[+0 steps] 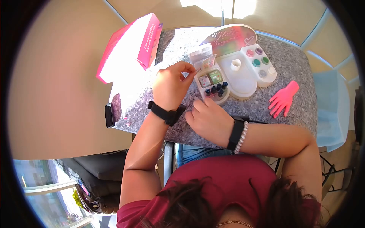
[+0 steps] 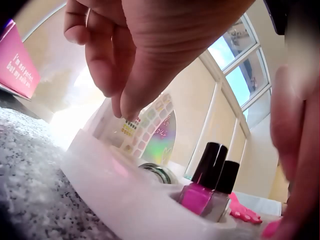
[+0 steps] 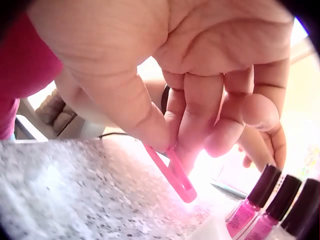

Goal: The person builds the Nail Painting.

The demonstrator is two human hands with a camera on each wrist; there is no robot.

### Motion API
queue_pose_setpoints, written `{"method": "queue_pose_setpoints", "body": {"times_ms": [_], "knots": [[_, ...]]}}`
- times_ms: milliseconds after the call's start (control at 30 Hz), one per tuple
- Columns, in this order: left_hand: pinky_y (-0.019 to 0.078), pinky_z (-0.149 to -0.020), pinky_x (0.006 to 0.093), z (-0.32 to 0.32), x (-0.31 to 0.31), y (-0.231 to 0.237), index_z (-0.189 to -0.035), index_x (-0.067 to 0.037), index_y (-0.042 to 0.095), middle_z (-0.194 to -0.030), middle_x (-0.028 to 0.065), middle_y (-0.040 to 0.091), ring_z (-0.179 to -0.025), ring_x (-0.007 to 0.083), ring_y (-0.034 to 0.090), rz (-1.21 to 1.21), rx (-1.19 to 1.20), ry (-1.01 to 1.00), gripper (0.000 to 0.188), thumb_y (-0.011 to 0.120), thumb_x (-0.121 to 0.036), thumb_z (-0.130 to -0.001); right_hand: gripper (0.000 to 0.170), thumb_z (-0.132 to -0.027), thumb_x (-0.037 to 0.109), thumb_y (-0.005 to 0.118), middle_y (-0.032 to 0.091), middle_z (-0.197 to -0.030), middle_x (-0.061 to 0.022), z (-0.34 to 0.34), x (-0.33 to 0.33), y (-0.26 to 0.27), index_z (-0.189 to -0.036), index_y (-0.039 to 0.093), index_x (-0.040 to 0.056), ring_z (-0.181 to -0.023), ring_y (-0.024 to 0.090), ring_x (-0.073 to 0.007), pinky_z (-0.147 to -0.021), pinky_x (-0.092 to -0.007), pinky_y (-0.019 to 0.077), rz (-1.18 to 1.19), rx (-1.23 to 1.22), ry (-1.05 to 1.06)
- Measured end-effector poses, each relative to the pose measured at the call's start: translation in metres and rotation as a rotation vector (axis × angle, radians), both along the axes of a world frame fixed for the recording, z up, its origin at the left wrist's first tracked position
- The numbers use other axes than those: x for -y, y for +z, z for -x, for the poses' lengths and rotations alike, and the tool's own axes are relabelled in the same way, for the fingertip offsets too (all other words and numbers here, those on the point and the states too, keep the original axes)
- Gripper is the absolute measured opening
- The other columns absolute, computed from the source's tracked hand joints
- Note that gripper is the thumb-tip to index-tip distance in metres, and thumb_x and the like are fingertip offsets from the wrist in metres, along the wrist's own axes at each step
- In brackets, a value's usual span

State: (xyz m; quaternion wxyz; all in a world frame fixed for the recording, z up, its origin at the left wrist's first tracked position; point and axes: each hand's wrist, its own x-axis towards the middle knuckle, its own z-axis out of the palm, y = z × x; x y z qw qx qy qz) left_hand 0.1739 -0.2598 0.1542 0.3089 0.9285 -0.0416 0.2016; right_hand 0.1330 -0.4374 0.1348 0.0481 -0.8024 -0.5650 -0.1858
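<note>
At the white organizer's left compartments, my left hand (image 1: 171,85) (image 2: 165,45) pinches the top edge of a clear sticker sheet (image 2: 131,128) between thumb and fingertip. Another sheet with pale nail shapes (image 2: 156,120) stands beside it. My right hand (image 1: 211,119) (image 3: 195,90) is near the organizer's front, lower than the left one. Between its thumb and forefinger it pinches pink tweezers (image 3: 172,175), which point downward; the head view hides them. Dark-capped polish bottles (image 1: 219,88) (image 2: 197,195) (image 3: 255,200) stand in the organizer's front left compartment.
The organizer's tray (image 1: 243,85) holds a small white cup (image 1: 235,64), with colored pots (image 1: 256,62) on its right side. A pink hand model (image 1: 284,98) lies to the right on the speckled table (image 1: 296,64). An open pink box (image 1: 148,41) stands at the back left.
</note>
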Motion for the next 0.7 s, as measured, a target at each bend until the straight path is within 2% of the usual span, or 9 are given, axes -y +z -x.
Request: {"method": "queue_pose_setpoints", "body": {"times_ms": [67,167,200,300,467,533,567,633,700], "knots": [[0.0554,-0.065,0.0324,-0.006,0.001,-0.007,-0.095,-0.011,0.08,-0.088,0.0033,0.079,-0.069,0.0199,0.073,-0.102,0.06,-0.017,0.01,0.082,-0.017,-0.087,0.009,-0.084,0.016,0.062,0.063,-0.082,-0.004,0.006,0.015,0.014,-0.09,0.059,0.0104,-0.089,0.059,-0.0227,-0.076,-0.0361,0.0472,-0.046,-0.171,0.004],[0.0522,-0.066,0.0358,-0.01,0.0,-0.009,-0.094,-0.013,0.08,-0.087,0.0014,0.079,-0.067,0.0214,0.071,-0.278,0.168,-0.036,0.007,0.08,-0.019,-0.089,0.008,-0.086,0.016,0.061,0.063,-0.088,-0.0048,0.007,0.042,0.034,-0.092,0.061,0.0104,-0.09,0.059,-0.0238,-0.077,-0.0379,0.0492,-0.152,-0.285,-0.028],[0.0503,-0.068,0.0374,-0.011,-0.001,-0.009,-0.093,-0.014,0.08,-0.086,0.0004,0.079,-0.068,0.0218,0.07,-0.351,0.218,-0.039,0.005,0.079,-0.019,-0.091,0.013,-0.088,0.015,0.062,0.065,-0.096,-0.0053,0.006,0.052,0.04,-0.1,0.066,0.0105,-0.091,0.062,-0.0264,-0.079,-0.0399,0.0519,-0.164,-0.358,-0.035],[0.0481,-0.073,0.0381,-0.011,0.002,-0.004,-0.094,-0.016,0.08,-0.088,-0.0011,0.078,-0.076,0.0207,0.071,-0.489,0.266,-0.07,0.006,0.076,-0.016,-0.09,0.015,-0.09,0.014,0.06,0.06,-0.091,-0.0064,0.003,0.079,0.048,-0.103,0.066,0.0104,-0.091,0.063,-0.0291,-0.077,-0.0419,0.0537,-0.295,-0.429,-0.094],[0.0487,-0.076,0.0386,-0.018,0.009,-0.009,-0.099,-0.016,0.08,-0.091,-0.0014,0.076,-0.083,0.0208,0.071,-0.652,0.252,-0.126,0.015,0.07,-0.013,-0.088,0.01,-0.092,0.013,0.072,0.068,-0.092,-0.0073,-0.009,0.111,0.044,-0.102,0.073,0.0097,-0.086,0.07,-0.0272,-0.073,-0.0407,0.0562,-0.484,-0.496,-0.247],[0.0492,-0.076,0.0388,-0.023,0.012,-0.013,-0.1,-0.016,0.079,-0.092,-0.0013,0.075,-0.083,0.021,0.071,-0.676,0.243,-0.166,0.017,0.069,-0.012,-0.087,0.012,-0.09,0.01,0.079,0.072,-0.088,-0.008,-0.014,0.118,0.041,-0.101,0.075,0.0072,-0.08,0.073,-0.0267,-0.072,-0.0389,0.057,-0.602,-0.789,-0.501],[0.0499,-0.076,0.039,-0.025,0.013,-0.015,-0.1,-0.015,0.079,-0.093,-0.0009,0.076,-0.084,0.0211,0.071,-0.675,0.227,-0.184,0.018,0.068,-0.012,-0.087,0.012,-0.09,0.01,0.079,0.072,-0.088,-0.008,-0.02,0.12,0.034,-0.101,0.075,0.0072,-0.08,0.073,-0.0267,-0.072,-0.0389,0.057,-0.603,-0.789,-0.507],[0.0506,-0.077,0.0393,-0.027,0.014,-0.016,-0.1,-0.014,0.079,-0.094,-0.0005,0.076,-0.084,0.0212,0.072,-0.675,0.214,-0.205,0.018,0.066,-0.011,-0.087,0.016,-0.088,0.007,0.081,0.076,-0.09,-0.0098,-0.033,0.12,0.014,-0.103,0.076,0.0058,-0.081,0.075,-0.0272,-0.074,-0.0375,0.0581,-0.796,-0.685,-0.342],[0.053,-0.075,0.0396,-0.028,0.012,-0.015,-0.102,-0.014,0.078,-0.096,0.0005,0.078,-0.084,0.0223,0.074,-0.629,0.197,-0.239,0.021,0.066,-0.01,-0.085,0.013,-0.091,0.007,0.078,0.078,-0.097,-0.0115,-0.036,0.119,0.013,-0.103,0.075,0.0039,-0.088,0.076,-0.0291,-0.078,-0.0382,0.0585,-0.771,-0.616,-0.299]]}}
